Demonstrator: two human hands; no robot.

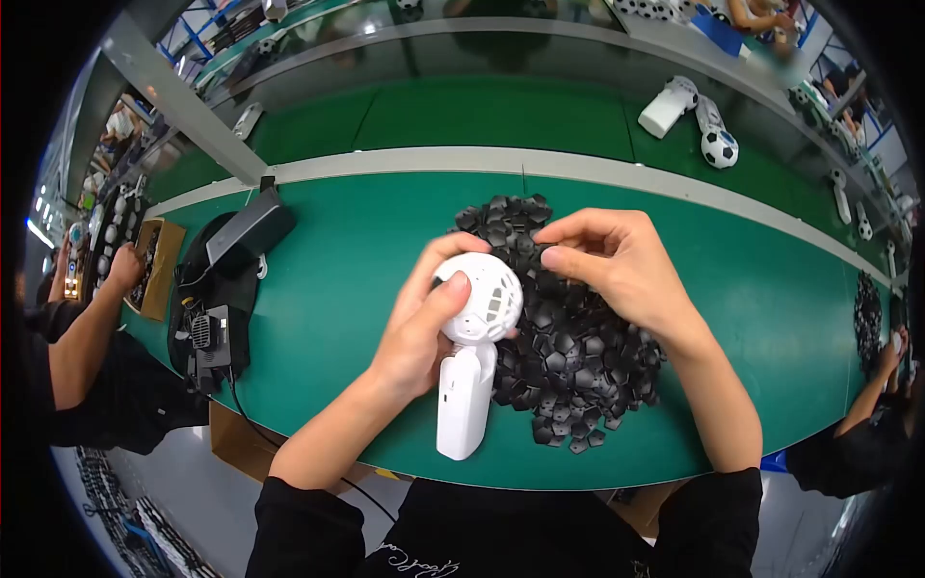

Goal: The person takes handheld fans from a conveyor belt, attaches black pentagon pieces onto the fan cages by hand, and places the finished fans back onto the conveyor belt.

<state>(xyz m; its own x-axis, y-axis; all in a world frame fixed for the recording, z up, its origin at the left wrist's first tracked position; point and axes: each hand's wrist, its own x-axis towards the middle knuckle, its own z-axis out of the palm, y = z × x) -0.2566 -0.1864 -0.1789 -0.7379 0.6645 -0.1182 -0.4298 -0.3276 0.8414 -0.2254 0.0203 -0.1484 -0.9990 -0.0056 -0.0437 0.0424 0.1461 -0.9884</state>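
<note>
My left hand (424,313) is wrapped round the ball-shaped head of a white handheld fan (464,400), thumb across its front. The head has vent slots on its right side, and the handle points down toward me. Just right of the fan, a large heap of black pentagon pieces (578,361) lies on the green table. Over the upper part of that heap, my right hand (617,265) pinches with thumb and forefinger. A black pentagon piece seems to be between the fingertips, though it is hard to separate from the dark heap behind.
A dark grey box-shaped device (252,229) and a black power unit (217,342) with cables sit on the left, beside a cardboard box (159,265). Past the white ledge (434,164), fans with football-patterned heads (719,146) lie on a green surface. People work at both sides.
</note>
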